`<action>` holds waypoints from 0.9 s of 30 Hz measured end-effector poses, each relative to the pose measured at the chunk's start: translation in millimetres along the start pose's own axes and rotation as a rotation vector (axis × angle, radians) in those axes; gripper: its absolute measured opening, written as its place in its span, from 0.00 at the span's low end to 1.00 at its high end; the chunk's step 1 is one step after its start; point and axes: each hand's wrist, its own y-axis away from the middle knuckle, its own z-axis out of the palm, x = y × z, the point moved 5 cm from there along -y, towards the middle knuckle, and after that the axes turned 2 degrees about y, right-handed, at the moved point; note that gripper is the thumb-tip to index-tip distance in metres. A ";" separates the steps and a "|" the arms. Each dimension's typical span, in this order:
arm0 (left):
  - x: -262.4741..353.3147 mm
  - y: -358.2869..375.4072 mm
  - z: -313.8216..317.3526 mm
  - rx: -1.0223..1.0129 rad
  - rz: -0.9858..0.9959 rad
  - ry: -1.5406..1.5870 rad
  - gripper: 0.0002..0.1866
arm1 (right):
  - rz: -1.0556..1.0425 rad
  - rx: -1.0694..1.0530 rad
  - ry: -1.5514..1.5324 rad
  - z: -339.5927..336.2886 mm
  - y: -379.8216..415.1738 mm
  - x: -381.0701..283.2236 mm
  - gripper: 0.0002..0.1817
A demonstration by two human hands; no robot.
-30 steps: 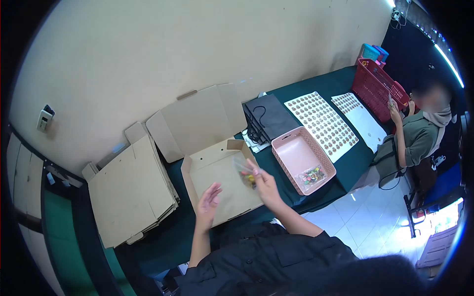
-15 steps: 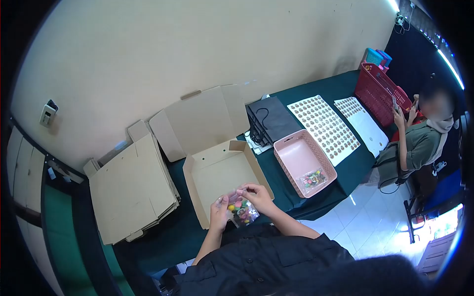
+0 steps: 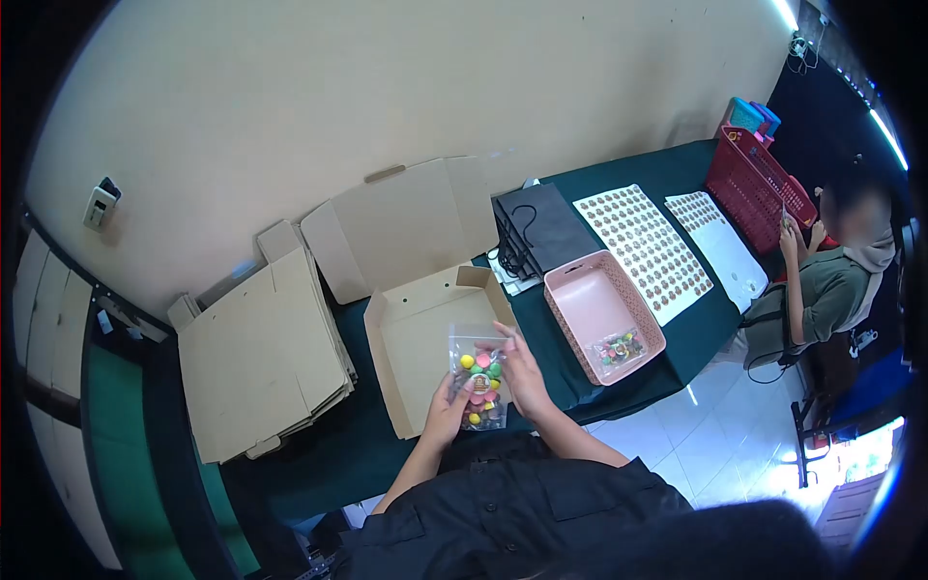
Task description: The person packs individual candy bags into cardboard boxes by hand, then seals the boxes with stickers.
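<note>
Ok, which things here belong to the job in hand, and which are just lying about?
Likely in the job:
clear bag of colourful pieces, held by the left hand
open cardboard box
pink basket, with another filled bag
printed sheets

Seemingly just lying about:
black bags
red basket, by the co-worker

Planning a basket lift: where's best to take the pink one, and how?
Both long sides of the pink basket, mid-length at the rim, probably from above: it sits upright and open-topped, with raised walls to pinch. The packet inside lies toward the near end.
</note>
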 end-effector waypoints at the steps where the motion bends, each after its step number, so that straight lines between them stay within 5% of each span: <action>1: 3.1 -2.0 -0.5 0.026 0.074 0.032 0.24 | -0.063 -0.047 0.206 1.5 -0.4 4.5 0.26; 6: -0.6 -2.6 -3.3 0.043 0.095 0.029 0.25 | -0.001 -0.103 0.213 5.8 13.1 13.8 0.28; 8: 0.5 0.1 3.1 -0.035 0.088 -0.037 0.25 | 0.331 0.019 0.192 -8.2 15.3 21.3 0.23; 9: -2.7 1.1 4.2 -0.044 0.109 -0.062 0.26 | 0.093 0.103 0.020 -11.9 8.9 21.5 0.16; 14: 3.2 8.2 10.2 -0.170 -0.040 -0.119 0.25 | 0.052 0.042 0.234 -27.6 2.2 8.4 0.14; 17: 1.6 -7.3 -23.2 0.054 0.235 -0.286 0.12 | 0.043 -0.132 0.634 -13.6 12.5 15.5 0.17; 21: 17.5 -10.0 -45.8 0.040 0.263 -0.429 0.11 | 0.086 -0.313 0.449 -1.5 14.5 26.3 0.20; 25: 33.8 -4.8 -39.1 0.190 0.387 -0.172 0.13 | 0.040 -0.228 0.366 4.3 9.5 10.6 0.20; 27: 35.6 -4.3 -42.4 0.211 0.471 -0.261 0.20 | -0.225 -0.110 0.583 3.2 5.6 -11.6 0.19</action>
